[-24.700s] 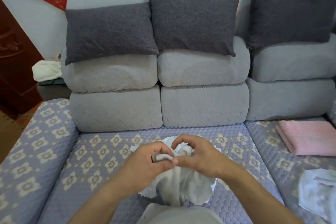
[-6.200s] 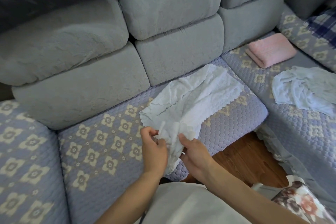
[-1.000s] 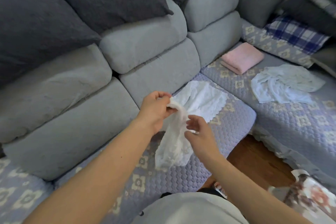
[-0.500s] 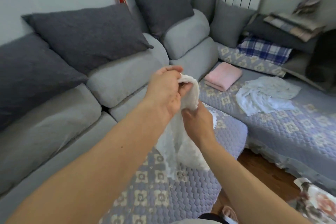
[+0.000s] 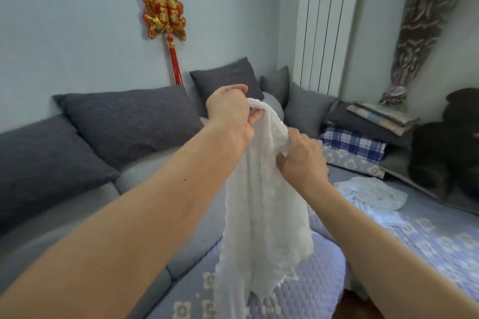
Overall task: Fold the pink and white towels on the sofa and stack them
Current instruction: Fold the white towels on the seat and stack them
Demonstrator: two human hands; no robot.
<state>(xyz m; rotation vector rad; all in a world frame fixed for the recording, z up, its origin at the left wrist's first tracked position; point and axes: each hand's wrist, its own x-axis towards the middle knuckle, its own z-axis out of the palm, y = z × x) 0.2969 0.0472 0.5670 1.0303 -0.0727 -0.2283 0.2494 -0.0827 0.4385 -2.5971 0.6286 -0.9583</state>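
On the wall at the upper left hangs a red and gold ornament [image 5: 165, 11] with a gold character on its top diamond, too blurred to read; a red tassel drops from it to the sofa back. No other writing or label is legible anywhere in view. Below it, dark grey cushions [image 5: 129, 119] lean along the back of the sofa [image 5: 290, 300], whose seat wears a lavender quilted cover with pale flower squares.

The left hand [image 5: 229, 111] is raised in the centre, its fingers curled round the top of the white towel [image 5: 261, 215], which it grips bunched. The towel hangs down from that grip in a long, crumpled drape, clear of the seat as far as can be seen, with a scalloped edge along its lower part. Just to the right and lower, the right hand [image 5: 302, 160] pinches a fold of the same towel near its upper side.

Further right, a second white cloth [image 5: 370, 195] lies rumpled on the sofa seat. Behind it sit a blue plaid pillow [image 5: 355, 142] and a stack of folded fabrics [image 5: 381, 114]. A white radiator [image 5: 326, 23] stands on the wall above, and a patterned curtain [image 5: 425, 21] hangs gathered at the far right.
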